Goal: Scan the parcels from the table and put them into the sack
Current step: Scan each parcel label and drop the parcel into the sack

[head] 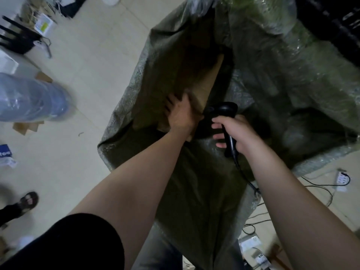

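A large green woven sack stands open on the floor below me. Inside its mouth lies a brown cardboard parcel, tilted along the sack's inner wall. My left hand reaches into the sack and grips the near end of that parcel. My right hand holds a black handheld barcode scanner by its handle, just right of the left hand, over the sack's opening. The scanner's black cable trails down toward me.
A blue water jug lies on the tiled floor at left, with cardboard scraps nearby. Another person's sandalled foot stands at lower left. A power strip and cables lie at right. Bubble-wrapped bulk sits behind the sack.
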